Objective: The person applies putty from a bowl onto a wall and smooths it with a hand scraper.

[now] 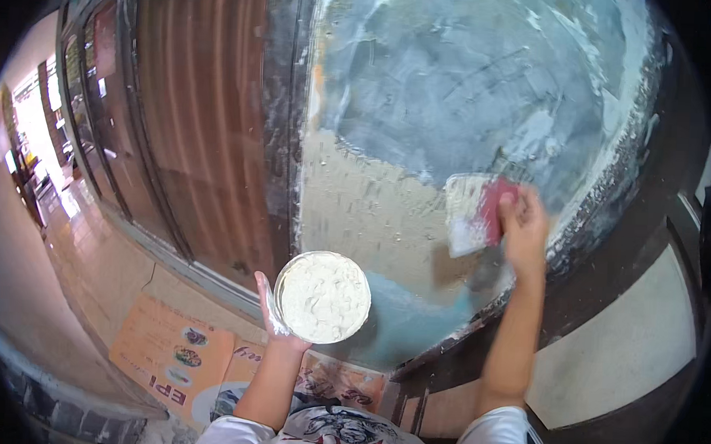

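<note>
My left hand (281, 322) holds a round tub of thick white paste (322, 296) from its side and underneath, with white smears on my fingers. My right hand (522, 225) grips a wide scraper (469, 211) with a red grip and a paste-coated blade, held against or just in front of the wall (457, 76). The wall's upper part is grey and mottled with white streaks. Below that lie a rough beige layer and a pale blue patch near the bottom.
A wooden sliding door (201, 112) stands left of the wall, with a tiled passage (78, 226) beyond it. A dark panelled frame (620, 329) borders the right. Printed orange sheets (159, 356) lie on the floor below me.
</note>
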Available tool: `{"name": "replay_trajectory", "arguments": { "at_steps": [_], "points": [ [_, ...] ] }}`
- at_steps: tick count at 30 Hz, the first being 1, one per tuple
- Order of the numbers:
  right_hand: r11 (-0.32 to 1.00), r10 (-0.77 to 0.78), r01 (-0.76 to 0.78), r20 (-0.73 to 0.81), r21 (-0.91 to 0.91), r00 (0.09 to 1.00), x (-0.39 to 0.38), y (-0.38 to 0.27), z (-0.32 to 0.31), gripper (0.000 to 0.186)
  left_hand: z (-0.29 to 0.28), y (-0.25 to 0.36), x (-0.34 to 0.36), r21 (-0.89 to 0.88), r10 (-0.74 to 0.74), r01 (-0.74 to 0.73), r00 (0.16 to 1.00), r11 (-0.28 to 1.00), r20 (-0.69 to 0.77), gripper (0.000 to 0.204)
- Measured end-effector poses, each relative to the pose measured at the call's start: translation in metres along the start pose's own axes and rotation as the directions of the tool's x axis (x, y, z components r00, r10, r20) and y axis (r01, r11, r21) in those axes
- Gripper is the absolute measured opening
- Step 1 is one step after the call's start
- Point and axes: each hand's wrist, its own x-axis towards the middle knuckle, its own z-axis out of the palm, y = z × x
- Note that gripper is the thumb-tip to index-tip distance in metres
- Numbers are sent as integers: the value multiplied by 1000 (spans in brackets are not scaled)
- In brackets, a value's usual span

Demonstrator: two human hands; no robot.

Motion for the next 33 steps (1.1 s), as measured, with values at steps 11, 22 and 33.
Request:
{"name": "replay_trajectory", "arguments": {
  "at_steps": [11, 22, 33],
  "points": [
    [438, 477, -766, 600, 471, 642, -171, 117, 143, 23, -42, 41, -12, 24, 44, -42, 996, 999, -72, 102],
    [581, 606, -759, 465, 295, 645, -190, 123, 168, 25, -77, 60, -31, 15, 85, -84, 988, 996, -129, 100],
    [514, 576, -769, 511, 381, 638, -215, 104, 182, 31, -93, 66, -34, -14, 86, -91, 977, 996, -197, 104]
  ]
}}
